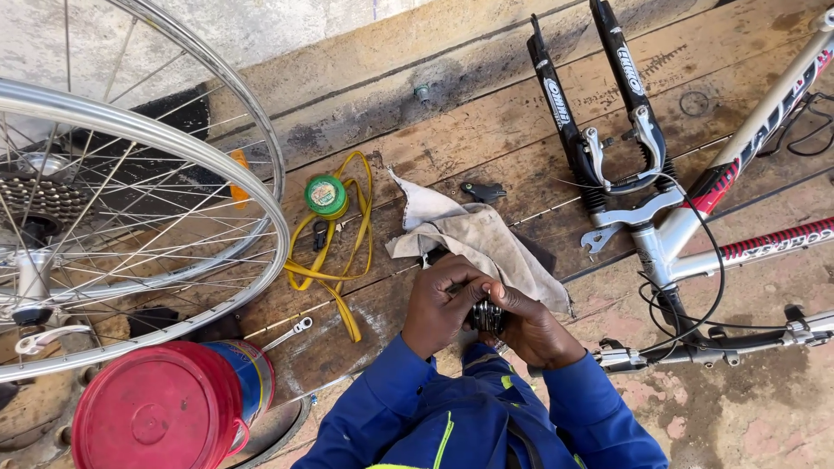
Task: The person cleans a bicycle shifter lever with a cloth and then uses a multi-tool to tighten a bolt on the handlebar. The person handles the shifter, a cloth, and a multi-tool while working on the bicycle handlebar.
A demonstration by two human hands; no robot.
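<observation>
Both hands meet in front of me over a wooden floor. My left hand (439, 304) and my right hand (530, 326) close together around a small dark metal bicycle part (488, 317), mostly hidden by the fingers. I wear blue work sleeves with a yellow-green stripe. A dirty grey rag (482, 239) lies just beyond the hands.
Two spoked wheels (130, 217) lie at left, one with a cassette (48, 195). A red-lidded bucket (165, 408) stands at lower left. A yellow strap (334, 260), a small green tin (327, 195) and a wrench (291, 333) lie mid-floor. An upturned bike frame with fork (660, 217) fills the right.
</observation>
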